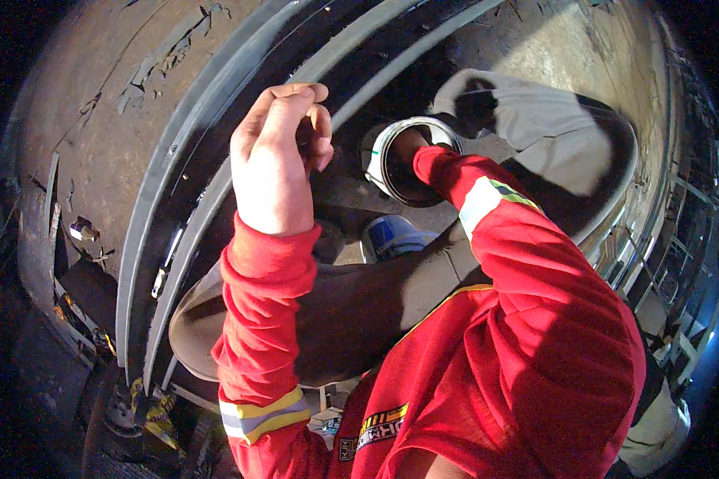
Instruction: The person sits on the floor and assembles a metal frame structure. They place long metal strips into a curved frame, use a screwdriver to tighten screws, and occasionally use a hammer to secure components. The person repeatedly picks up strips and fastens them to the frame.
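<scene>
My left hand is raised over the curved metal bars, its fingers curled in and the thumb bent against them. Whatever lies inside that grip, if anything, is hidden. My right hand reaches down into an open white bucket with a dark inside. Its fingers are out of sight behind the bucket's rim and in shadow, so I cannot see what they touch. Between my legs, nearer to me than the bucket, is a blue and white container.
Long curved grey metal bars sweep from the far middle to the near left. Beyond them lies a worn brown surface with peeling patches. My legs in dark trousers flank the bucket. Metal framework lines the right side.
</scene>
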`<move>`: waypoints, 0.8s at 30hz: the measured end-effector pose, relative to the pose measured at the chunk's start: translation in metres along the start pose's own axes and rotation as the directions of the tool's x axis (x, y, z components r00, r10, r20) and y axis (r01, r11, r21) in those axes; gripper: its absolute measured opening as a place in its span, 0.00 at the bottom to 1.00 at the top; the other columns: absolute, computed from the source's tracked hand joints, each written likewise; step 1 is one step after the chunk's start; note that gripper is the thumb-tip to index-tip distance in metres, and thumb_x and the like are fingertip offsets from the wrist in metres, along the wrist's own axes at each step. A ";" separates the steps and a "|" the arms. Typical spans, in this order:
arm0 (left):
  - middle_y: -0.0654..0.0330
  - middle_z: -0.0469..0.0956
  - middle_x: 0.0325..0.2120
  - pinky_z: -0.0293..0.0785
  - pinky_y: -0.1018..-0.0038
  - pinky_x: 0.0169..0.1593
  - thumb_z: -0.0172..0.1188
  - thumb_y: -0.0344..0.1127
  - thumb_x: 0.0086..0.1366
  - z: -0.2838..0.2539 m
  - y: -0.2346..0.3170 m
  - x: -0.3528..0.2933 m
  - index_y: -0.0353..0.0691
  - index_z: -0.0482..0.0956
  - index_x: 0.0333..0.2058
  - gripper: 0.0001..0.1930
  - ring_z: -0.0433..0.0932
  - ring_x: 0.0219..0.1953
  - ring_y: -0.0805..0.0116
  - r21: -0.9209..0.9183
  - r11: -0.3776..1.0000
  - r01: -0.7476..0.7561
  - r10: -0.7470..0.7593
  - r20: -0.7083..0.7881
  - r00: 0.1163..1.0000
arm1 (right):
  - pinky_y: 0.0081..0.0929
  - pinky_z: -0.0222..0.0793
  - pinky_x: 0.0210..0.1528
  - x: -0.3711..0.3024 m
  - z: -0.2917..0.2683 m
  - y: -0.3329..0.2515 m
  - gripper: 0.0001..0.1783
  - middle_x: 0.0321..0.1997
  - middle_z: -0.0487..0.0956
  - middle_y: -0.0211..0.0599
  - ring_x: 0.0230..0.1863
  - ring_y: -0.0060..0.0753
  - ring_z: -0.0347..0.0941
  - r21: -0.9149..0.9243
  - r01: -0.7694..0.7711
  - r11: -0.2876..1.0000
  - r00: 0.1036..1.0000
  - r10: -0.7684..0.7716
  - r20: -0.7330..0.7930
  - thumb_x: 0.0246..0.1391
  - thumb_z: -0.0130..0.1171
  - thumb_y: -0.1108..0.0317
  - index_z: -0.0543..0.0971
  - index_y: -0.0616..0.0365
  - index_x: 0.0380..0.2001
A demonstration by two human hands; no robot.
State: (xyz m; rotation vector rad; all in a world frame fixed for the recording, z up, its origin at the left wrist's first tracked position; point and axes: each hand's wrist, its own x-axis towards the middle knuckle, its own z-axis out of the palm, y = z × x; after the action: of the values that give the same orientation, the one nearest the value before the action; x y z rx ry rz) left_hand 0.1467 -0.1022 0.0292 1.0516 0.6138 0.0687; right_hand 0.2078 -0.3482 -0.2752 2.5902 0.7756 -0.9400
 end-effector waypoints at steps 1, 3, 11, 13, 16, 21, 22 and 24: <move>0.59 0.69 0.19 0.60 0.77 0.22 0.48 0.35 0.63 0.002 0.000 0.001 0.32 0.73 0.36 0.11 0.66 0.19 0.73 0.003 1.000 0.001 -0.002 0.015 1.000 | 0.38 0.74 0.39 -0.001 0.001 0.002 0.11 0.38 0.81 0.46 0.42 0.44 0.78 0.004 -0.016 1.000 1.000 0.016 0.004 0.43 0.55 0.69 0.81 0.56 0.33; 0.58 0.70 0.20 0.61 0.76 0.22 0.48 0.35 0.63 -0.001 0.000 0.000 0.32 0.73 0.36 0.11 0.67 0.19 0.72 0.005 1.000 -0.003 0.003 0.010 1.000 | 0.38 0.74 0.39 0.003 -0.007 -0.005 0.11 0.38 0.81 0.46 0.42 0.44 0.78 -0.008 -0.008 1.000 1.000 0.008 0.014 0.43 0.56 0.69 0.81 0.56 0.33; 0.54 0.75 0.26 0.73 0.70 0.32 0.49 0.37 0.63 -0.008 -0.032 0.007 0.29 0.74 0.35 0.14 0.75 0.28 0.64 -0.049 0.995 0.081 -0.075 0.111 0.991 | 0.39 0.74 0.38 -0.047 -0.078 -0.002 0.11 0.37 0.81 0.47 0.40 0.44 0.79 0.209 0.149 0.966 0.955 -0.196 0.221 0.40 0.58 0.70 0.81 0.57 0.32; 0.50 0.76 0.31 0.75 0.63 0.40 0.48 0.40 0.64 -0.017 -0.047 0.014 0.30 0.73 0.38 0.16 0.77 0.34 0.57 -0.253 0.921 0.298 -0.248 0.209 0.946 | 0.40 0.73 0.36 -0.080 -0.119 0.004 0.11 0.32 0.81 0.48 0.36 0.48 0.79 0.314 0.223 0.923 0.926 -0.301 0.227 0.37 0.63 0.68 0.81 0.58 0.28; 0.48 0.77 0.33 0.73 0.59 0.46 0.46 0.46 0.65 -0.018 -0.058 0.015 0.31 0.74 0.38 0.20 0.76 0.38 0.53 -0.373 0.842 0.389 -0.302 0.272 0.914 | 0.21 0.69 0.27 -0.152 -0.208 0.004 0.07 0.21 0.78 0.33 0.23 0.17 0.71 0.767 0.240 0.595 0.958 -0.273 -0.088 0.37 0.64 0.76 0.79 0.63 0.25; 0.49 0.78 0.34 0.71 0.62 0.46 0.44 0.51 0.65 0.005 -0.058 0.002 0.30 0.74 0.39 0.25 0.76 0.37 0.55 -0.429 0.754 0.497 -0.376 0.338 0.863 | 0.13 0.64 0.26 -0.197 -0.269 -0.031 0.11 0.25 0.77 0.25 0.23 0.12 0.66 0.763 0.575 0.295 0.817 -0.172 -0.550 0.41 0.67 0.75 0.80 0.60 0.33; 0.50 0.78 0.32 0.71 0.63 0.45 0.43 0.50 0.65 0.005 -0.058 0.000 0.32 0.75 0.39 0.24 0.76 0.37 0.56 -0.429 0.766 0.480 -0.312 0.405 0.860 | 0.14 0.64 0.26 -0.197 -0.271 -0.039 0.12 0.26 0.77 0.25 0.23 0.12 0.67 0.670 0.636 0.384 0.767 -0.214 -0.605 0.42 0.67 0.74 0.80 0.59 0.34; 0.57 0.78 0.32 0.73 0.65 0.43 0.40 0.49 0.67 0.006 -0.051 -0.006 0.36 0.74 0.40 0.22 0.76 0.36 0.60 -0.424 0.807 0.412 -0.220 0.430 0.875 | 0.16 0.65 0.27 -0.191 -0.270 -0.043 0.12 0.27 0.78 0.26 0.25 0.14 0.68 0.584 0.718 0.379 0.683 -0.218 -0.697 0.41 0.67 0.74 0.80 0.59 0.34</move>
State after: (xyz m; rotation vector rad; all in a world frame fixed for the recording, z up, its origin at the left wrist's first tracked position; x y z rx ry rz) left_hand 0.1323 -0.1350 -0.0085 0.4143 0.3938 -0.2524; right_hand 0.1969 -0.2735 0.0496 3.6726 1.7066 -0.8808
